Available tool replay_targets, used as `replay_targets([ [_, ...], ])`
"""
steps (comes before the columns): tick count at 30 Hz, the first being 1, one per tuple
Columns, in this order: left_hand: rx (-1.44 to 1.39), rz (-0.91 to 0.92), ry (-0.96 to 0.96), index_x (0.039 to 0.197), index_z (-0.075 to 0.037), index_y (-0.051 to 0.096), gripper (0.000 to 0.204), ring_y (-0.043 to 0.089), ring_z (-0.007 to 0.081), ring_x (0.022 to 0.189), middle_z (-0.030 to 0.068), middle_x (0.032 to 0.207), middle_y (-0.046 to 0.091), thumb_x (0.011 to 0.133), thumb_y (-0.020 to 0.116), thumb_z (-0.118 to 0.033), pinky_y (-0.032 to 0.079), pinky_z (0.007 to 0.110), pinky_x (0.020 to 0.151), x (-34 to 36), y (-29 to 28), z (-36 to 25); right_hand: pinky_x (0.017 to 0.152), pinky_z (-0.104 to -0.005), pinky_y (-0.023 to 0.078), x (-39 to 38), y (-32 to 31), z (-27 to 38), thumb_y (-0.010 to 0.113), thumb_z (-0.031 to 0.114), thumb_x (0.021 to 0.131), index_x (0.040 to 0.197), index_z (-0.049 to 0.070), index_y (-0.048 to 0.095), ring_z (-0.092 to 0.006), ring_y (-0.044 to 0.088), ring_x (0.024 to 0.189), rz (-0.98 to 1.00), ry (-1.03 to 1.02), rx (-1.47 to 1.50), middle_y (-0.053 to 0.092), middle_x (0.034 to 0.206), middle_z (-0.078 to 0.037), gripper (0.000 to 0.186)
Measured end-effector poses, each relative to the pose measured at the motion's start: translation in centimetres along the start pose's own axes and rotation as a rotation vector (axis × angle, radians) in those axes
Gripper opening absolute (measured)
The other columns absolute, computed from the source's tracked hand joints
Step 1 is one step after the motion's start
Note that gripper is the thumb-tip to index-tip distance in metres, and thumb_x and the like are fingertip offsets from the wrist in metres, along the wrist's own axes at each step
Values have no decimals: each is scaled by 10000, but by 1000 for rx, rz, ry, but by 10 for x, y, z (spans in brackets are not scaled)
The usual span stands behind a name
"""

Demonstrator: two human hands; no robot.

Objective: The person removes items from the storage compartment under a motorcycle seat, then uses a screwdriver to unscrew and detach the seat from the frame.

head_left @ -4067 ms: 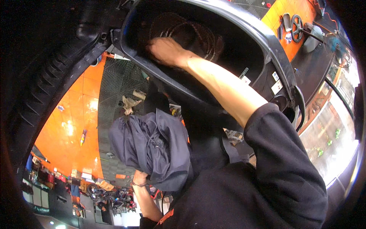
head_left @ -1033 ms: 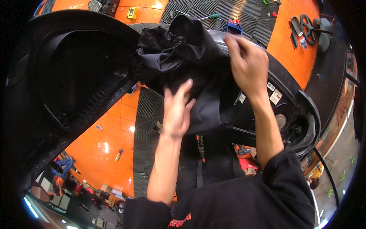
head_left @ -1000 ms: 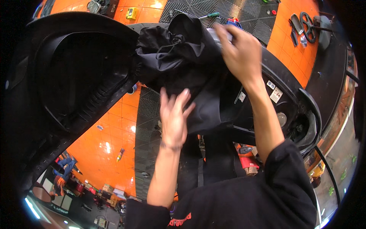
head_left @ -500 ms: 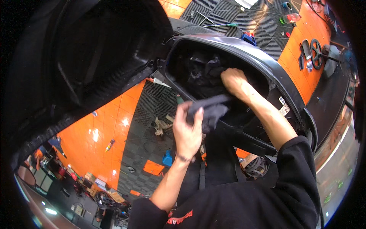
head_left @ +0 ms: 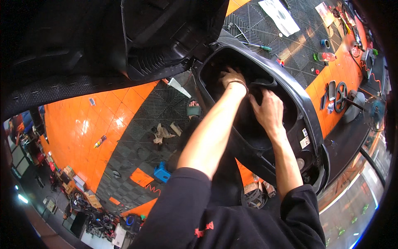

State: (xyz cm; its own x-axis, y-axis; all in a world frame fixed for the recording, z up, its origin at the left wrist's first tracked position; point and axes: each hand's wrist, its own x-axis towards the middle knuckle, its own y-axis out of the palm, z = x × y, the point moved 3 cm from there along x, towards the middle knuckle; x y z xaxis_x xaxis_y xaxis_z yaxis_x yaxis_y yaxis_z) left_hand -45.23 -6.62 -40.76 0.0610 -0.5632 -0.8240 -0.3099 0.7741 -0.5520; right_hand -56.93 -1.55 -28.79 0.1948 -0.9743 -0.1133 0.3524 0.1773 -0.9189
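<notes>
An under-seat storage compartment (head_left: 242, 143) of a dark scooter (head_left: 296, 85) lies open in front of me. Deep inside it, toward its far left end, my left hand (head_left: 233, 79) reaches down with fingers spread; the fingertips fade into the dark contents. My right hand (head_left: 270, 110) is in the middle of the compartment, its fingers bent over a dark grey cloth (head_left: 265, 84), thumb held lower on the left. Part of the cloth and whatever lies beneath both hands are lost in shadow. The raised seat (head_left: 166, 54) fills the upper left.
Beyond the scooter, a screwdriver (head_left: 261, 47), a white sheet (head_left: 280, 17) and a plastic bottle (head_left: 325, 56) lie on the floor. A black wheel (head_left: 340, 97) is at the right. On the left floor are a blue container (head_left: 162, 172) and a crumpled rag (head_left: 162, 133).
My left hand has gone from the near rim, where it held the dark grey cloth, down into the compartment. My right hand has drawn back toward me. The whole view has shifted.
</notes>
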Motion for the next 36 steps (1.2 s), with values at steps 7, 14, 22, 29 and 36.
replay_targets([
  [7,-272,-191,288,1621,-278,285,852,303,618,1443,347,1645,140,902,738,-331,471,634,1088,-95,-46,16,770,-542,582,-17,85,-48,746,231,853,907,-34,697,-463,717,889,558,81,-181,717,883,-287,275],
  [14,9,200,49,1656,-403,166,792,114,562,1534,185,1734,-20,986,545,-589,413,686,1109,-48,39,2,814,-491,611,-21,63,-48,779,84,752,891,-18,737,-414,744,920,691,52,-353,744,908,-248,177],
  [22,-358,-52,209,1659,-281,204,784,305,572,1475,307,1683,144,1003,607,-428,338,626,1193,-116,-45,40,656,-339,479,-17,-54,6,622,131,954,979,-32,661,-187,627,701,159,202,462,667,788,-128,170],
  [29,-1892,-128,440,1374,-18,579,435,618,258,1272,154,1331,668,1136,392,-331,469,436,1114,-171,-32,55,747,-328,529,-21,-77,51,535,29,991,1072,-28,638,-171,647,807,236,385,782,681,885,-103,143],
  [36,-2702,577,947,1431,-73,575,527,434,337,1477,145,1563,504,1132,281,-392,367,538,1214,-168,-20,43,1025,-451,508,-29,-70,123,580,-84,820,1272,-31,595,-406,633,1179,192,-189,614,632,1226,-240,454],
])
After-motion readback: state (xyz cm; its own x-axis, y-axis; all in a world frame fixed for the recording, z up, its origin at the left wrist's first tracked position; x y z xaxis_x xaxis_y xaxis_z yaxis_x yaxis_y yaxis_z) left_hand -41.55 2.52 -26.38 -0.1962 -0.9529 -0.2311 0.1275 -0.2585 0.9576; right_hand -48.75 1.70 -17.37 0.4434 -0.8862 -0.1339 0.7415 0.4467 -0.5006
